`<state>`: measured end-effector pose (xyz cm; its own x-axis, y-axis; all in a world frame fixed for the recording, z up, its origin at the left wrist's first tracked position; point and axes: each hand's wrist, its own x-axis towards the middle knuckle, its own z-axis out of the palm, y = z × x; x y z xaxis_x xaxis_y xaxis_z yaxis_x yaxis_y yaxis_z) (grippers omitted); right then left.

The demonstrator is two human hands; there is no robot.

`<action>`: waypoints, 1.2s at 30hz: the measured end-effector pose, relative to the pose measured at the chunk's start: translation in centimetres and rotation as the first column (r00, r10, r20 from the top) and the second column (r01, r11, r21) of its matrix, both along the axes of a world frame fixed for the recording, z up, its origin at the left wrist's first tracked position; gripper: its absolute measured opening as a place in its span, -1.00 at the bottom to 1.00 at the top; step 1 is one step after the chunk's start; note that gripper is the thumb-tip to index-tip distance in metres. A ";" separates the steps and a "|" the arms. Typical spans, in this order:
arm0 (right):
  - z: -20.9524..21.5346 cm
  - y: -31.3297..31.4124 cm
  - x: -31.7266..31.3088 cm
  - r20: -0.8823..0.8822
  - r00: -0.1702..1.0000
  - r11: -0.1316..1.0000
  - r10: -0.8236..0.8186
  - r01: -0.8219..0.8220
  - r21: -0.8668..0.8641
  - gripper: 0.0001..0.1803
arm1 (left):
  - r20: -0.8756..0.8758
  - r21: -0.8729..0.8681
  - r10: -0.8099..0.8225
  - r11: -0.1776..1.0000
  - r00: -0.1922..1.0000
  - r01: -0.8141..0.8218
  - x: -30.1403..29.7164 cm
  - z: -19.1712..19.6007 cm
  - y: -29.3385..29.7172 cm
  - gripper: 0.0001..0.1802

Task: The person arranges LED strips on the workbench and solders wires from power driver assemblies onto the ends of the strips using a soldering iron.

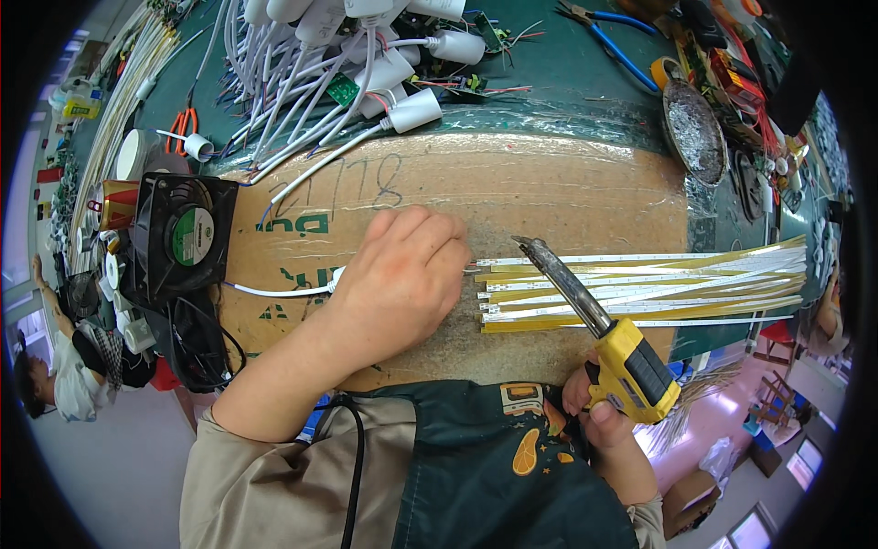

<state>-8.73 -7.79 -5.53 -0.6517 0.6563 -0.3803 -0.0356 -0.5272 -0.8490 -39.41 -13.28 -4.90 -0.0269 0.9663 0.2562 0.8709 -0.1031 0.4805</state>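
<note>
My right hand is wrapped round the handle of a yellow and black soldering gun. Its dark metal tip points up and left, above the board. My left hand is closed, knuckles up, over a white cable whose white end piece goes in under the palm. The fingertips are hidden, and a bit of reddish wire shows beside them. Just right of these fingers lies a fanned bundle of white and yellow LED strips, their left ends close to the hand.
A cardboard sheet covers the green bench. White corded housings pile up behind it. A black fan stands left; a metal dish and blue-handled pliers lie at back right. Other people sit at far left and right.
</note>
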 end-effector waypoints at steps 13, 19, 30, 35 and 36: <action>0.1 0.3 0.1 -0.051 0.988 0.988 0.148 -0.145 0.050 -0.63 | -0.059 -0.017 0.086 0.996 0.995 -0.087 -0.9 0.2 0.4 -0.75; 0.6 -0.1 -0.6 -0.054 0.992 0.993 0.115 -0.116 -0.019 -0.70 | 0.004 -0.063 0.074 0.995 0.997 -0.074 -1.1 0.6 0.9 -0.75; -0.6 -0.2 0.4 0.112 0.980 0.975 0.164 -0.178 0.135 -0.80 | 0.092 -0.067 0.041 0.997 0.995 -0.035 -1.7 0.8 1.0 -0.81; -0.3 -0.3 0.3 0.202 0.967 0.968 0.154 -0.189 0.166 -0.83 | 0.096 -0.063 0.041 0.997 0.995 -0.035 -1.6 0.9 1.0 -0.82; -0.2 -0.3 0.3 0.202 0.967 0.968 0.154 -0.189 0.166 -0.83 | 0.096 -0.062 0.046 0.997 0.994 -0.040 -1.6 1.0 1.0 -0.82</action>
